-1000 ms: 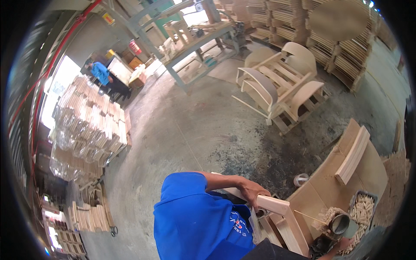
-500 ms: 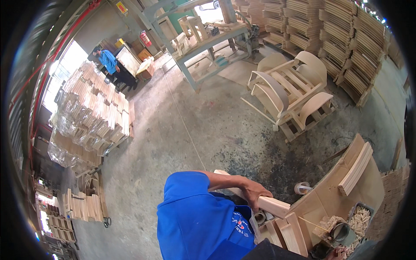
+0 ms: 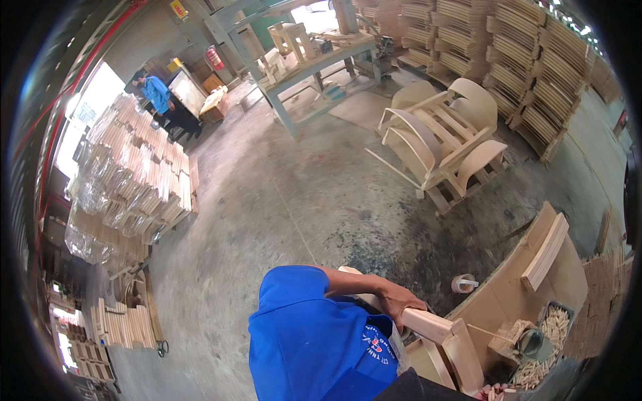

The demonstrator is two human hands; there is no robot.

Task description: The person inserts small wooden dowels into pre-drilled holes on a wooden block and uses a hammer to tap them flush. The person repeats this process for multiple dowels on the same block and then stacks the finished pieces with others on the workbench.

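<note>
Head view: my left hand (image 3: 400, 302) has its fingers curled over the near end of a pale wooden block (image 3: 428, 325), which rests on a wooden frame part (image 3: 463, 354) at the table (image 3: 508, 294). My right hand is out of sight. A tape roll (image 3: 463, 284) sits near, a tray of dowels (image 3: 550, 341) further right.
</note>
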